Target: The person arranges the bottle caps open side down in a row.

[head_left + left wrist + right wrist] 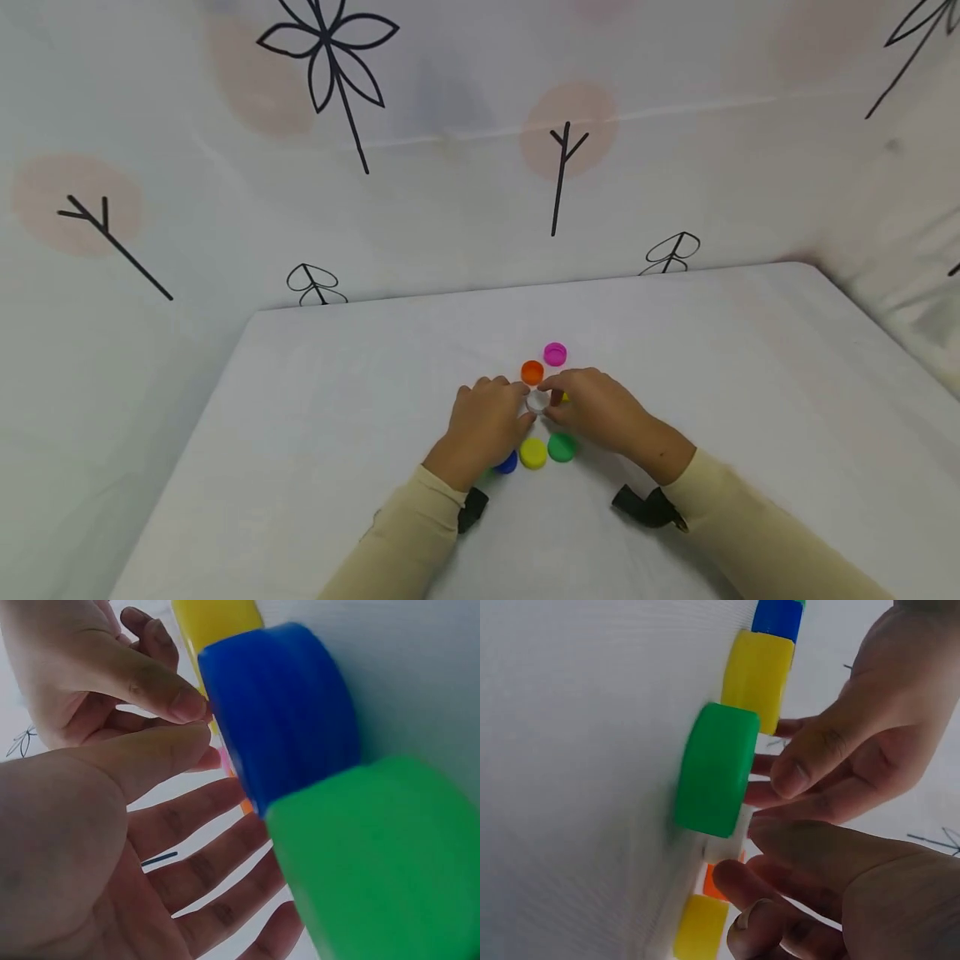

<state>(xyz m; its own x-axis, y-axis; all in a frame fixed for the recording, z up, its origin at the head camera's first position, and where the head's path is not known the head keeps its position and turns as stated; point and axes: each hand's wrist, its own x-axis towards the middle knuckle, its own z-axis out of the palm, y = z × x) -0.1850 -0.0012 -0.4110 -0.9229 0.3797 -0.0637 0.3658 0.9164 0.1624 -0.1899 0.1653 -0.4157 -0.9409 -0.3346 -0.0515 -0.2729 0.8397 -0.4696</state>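
Note:
A white bottle cap (537, 402) lies on the white-covered table between the two hands. My right hand (600, 408) pinches it, thumb and index finger at its edge. From the other side my left hand (487, 421) reaches to it, thumb and index fingertips right at its rim. In the left wrist view the left fingers (202, 866) are spread and fairly straight. Around the hands lie an orange cap (532, 372), a pink cap (555, 354), a yellow cap (533, 453), a green cap (562, 447) and a blue cap (507, 462). The right fingers partly hide another yellow cap (701, 928).
Another green cap (382, 855) sits beside the blue one, mostly hidden under the left wrist in the head view. Black wrist straps (648, 508) show at both sleeves. A white cloth with drawn plants (450, 208) hangs behind the table (337, 375).

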